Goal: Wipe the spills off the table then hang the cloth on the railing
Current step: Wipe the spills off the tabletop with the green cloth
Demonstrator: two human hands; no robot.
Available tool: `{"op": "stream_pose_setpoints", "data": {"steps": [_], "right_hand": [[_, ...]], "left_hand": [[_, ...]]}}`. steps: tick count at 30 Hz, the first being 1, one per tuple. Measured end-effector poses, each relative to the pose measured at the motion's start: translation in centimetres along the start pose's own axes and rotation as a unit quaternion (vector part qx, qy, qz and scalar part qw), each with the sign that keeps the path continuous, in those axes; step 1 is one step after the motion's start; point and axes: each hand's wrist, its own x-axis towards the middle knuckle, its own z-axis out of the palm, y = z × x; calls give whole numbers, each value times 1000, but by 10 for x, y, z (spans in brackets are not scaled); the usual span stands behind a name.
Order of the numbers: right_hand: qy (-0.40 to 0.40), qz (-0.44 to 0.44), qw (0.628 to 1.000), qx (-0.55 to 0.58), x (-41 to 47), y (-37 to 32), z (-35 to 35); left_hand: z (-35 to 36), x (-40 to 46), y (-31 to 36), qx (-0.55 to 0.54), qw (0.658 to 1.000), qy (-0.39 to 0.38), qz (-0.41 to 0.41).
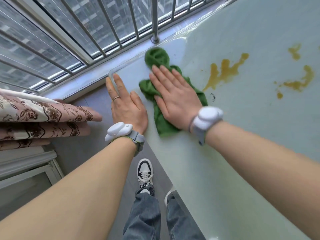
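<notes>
Step in hand: wiping, apparently at its start. The cloth (162, 87), green and bunched, lies on the table (242, 135) near the corner by the railing (110, 28). The right hand (174, 99) presses flat on the cloth, fingers straight and spread, nothing gripped. The left hand (127, 104) lies flat at the table's near edge just beside the cloth, fingers straight, two of them reaching over the rim; it seems to brace. A ring (116, 98) shows on one left finger; each wrist bears a white band. The spills (225, 71), yellow-brown streaks and blotches, sit to the right of the cloth: the nearest streak ends just beside the cloth's right edge, the farther blotches lie well apart from it. None looks wiped yet. The cloth's far end is blurred, so motion is likely. Next move, by judgement: push the cloth rightward across the streaks with the flat palm kept down, several passes, reaching the far blotches. Hanging on the railing is not yet due. A patterned fabric (43, 118) lies folded at left.
</notes>
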Motion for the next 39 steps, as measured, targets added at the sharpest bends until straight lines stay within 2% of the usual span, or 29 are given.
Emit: {"op": "stream_pose_setpoints", "data": {"steps": [3, 6, 8, 11, 15, 19, 22, 26, 29, 39], "right_hand": [[-24, 28, 999, 10, 68, 20, -9], [-22, 147, 989, 4, 102, 39, -11], [-20, 174, 984, -6, 99, 40, -12], [-5, 155, 988, 0, 72, 25, -11], [25, 98, 995, 17, -17, -1, -12], [-9, 56, 998, 17, -109, -23, -10], [-31, 45, 998, 1, -144, -21, -11], [-29, 15, 999, 8, -142, -9, -10], [-17, -2, 1000, 5, -129, 13, -11], [31, 64, 997, 0, -13, 117, -19]], "left_hand": [[0, 1, -2, 7, 1000, 10, -1], [0, -2, -1, 31, 999, 24, -2], [2, -5, 3, 35, 999, 33, -3], [3, -2, 2, 41, 999, 32, -4], [2, -6, 2, 88, 996, 27, 2], [-3, -4, 6, 163, 986, 13, -31], [-10, -4, 15, 195, 980, 7, -40], [-10, -16, 43, 198, 979, 38, 8], [9, -34, 57, 162, 986, 7, 30], [40, -45, 53, 193, 980, 48, 19]]}}
